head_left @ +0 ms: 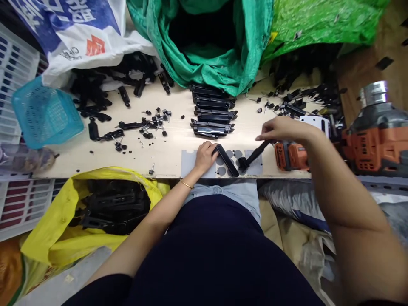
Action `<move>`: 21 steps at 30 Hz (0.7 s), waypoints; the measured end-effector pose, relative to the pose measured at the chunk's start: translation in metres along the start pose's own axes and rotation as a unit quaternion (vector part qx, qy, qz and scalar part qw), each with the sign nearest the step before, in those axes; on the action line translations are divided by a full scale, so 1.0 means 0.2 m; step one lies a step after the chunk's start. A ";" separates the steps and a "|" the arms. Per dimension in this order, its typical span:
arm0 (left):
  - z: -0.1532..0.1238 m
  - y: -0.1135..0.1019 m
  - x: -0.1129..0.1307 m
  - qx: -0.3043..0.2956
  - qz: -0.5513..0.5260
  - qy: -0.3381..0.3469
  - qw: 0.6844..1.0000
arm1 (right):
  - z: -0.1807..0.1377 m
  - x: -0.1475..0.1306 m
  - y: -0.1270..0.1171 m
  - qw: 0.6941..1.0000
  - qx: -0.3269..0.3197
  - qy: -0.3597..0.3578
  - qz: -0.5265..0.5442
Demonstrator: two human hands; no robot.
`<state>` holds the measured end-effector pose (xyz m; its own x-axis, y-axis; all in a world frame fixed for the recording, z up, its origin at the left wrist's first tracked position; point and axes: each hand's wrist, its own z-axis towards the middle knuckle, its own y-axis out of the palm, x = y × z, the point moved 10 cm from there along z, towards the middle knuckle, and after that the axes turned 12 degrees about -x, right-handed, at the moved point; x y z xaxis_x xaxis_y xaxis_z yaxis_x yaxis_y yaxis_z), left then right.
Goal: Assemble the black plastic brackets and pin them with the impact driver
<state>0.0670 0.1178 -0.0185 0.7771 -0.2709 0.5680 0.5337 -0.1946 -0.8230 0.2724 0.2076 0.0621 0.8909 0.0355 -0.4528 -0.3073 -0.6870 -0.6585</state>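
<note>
My left hand [205, 157] rests on the bench with its fingers closed on the upper end of a long black plastic bar [227, 160]. The bar slants down to the right across a grey sheet with round spots [191, 163]. My right hand [274, 128] is bent at the wrist and pinches the top of a slim black arm [259, 153]. The arm tilts down leftward, and its thick lower end sits on the sheet, close beside the bar but apart from it. Just beyond my left hand, several black plastic assemblies [213, 127] lie stacked in a column.
A green sack [251, 55] opens at the back. Loose black parts and knobs [156, 121] lie left, near a blue basket [47, 114]. Orange power tools [372, 144] stand right. A yellow bag [63, 216] of black parts hangs below the bench edge.
</note>
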 end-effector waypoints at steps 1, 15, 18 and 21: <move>0.00 0.00 0.00 0.000 -0.001 -0.001 1.000 | 0.05 -0.01 -0.01 0.999 0.037 0.007 -0.012; -0.07 -0.12 0.24 -0.025 0.090 0.090 0.992 | -0.06 0.15 0.48 0.958 0.182 0.104 0.194; -0.04 -0.07 0.38 -0.125 0.126 0.210 0.961 | -0.10 0.09 0.49 0.884 0.204 -0.006 0.421; 0.02 -0.08 0.31 -0.182 0.070 0.134 0.972 | -0.18 -0.04 0.48 0.812 0.230 -0.087 0.529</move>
<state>0.1080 0.1073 0.0305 0.6927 -0.5457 0.4715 0.2369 -0.4454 -0.8635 0.2483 0.1149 0.0241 -0.0018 -0.2689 -0.9632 -0.9982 -0.0566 0.0177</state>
